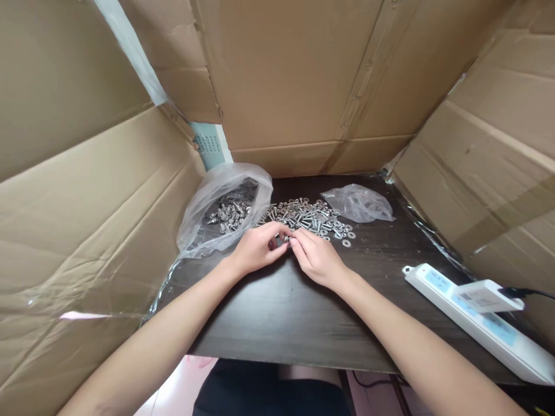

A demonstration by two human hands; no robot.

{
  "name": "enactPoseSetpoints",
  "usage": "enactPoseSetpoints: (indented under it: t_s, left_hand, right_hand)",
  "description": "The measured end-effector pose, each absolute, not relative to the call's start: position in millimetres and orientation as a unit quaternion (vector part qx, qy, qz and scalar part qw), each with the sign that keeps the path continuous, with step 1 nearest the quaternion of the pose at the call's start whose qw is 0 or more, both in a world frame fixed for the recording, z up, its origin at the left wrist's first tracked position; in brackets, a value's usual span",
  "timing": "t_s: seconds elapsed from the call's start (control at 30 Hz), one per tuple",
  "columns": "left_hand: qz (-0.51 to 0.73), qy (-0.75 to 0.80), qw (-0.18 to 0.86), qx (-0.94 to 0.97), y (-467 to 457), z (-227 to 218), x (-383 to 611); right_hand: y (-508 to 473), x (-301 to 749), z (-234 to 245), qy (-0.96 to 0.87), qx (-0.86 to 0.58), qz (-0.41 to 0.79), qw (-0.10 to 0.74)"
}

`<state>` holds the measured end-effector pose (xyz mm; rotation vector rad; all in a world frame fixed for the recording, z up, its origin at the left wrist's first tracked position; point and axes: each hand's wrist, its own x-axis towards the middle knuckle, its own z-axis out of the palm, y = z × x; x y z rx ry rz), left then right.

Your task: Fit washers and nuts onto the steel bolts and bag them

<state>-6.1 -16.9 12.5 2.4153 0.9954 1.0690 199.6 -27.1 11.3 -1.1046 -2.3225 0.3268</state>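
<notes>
My left hand [258, 249] and my right hand [318, 257] meet in front of a heap of loose bolts, nuts and washers [303, 214]. Between their fingertips is a small shiny bolt [287, 238], pinched from both sides and mostly covered by the fingers. The left thumb and forefinger curve round a small gap, while the right fingers are pressed together. Just behind the left hand, a clear plastic bag [195, 231] lies with its mouth open, holding many metal fasteners [234, 216].
A crumpled clear bag [359, 203] lies at the back right of the dark table [277, 318]. On the right edge sits a white power strip [472, 323] with a plugged-in adapter [489, 296]. Cardboard walls [303, 86] enclose the back and both sides.
</notes>
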Motion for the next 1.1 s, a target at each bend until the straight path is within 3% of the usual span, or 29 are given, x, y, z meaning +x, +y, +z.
enactPoseSetpoints:
  t_s: [1.1]
  left_hand:
    - [0.368,0.352,0.151,0.847,-16.7,11.7,-5.3]
  right_hand:
    - [-29.0,199.0,13.5,-0.855,-0.418,0.139,0.273]
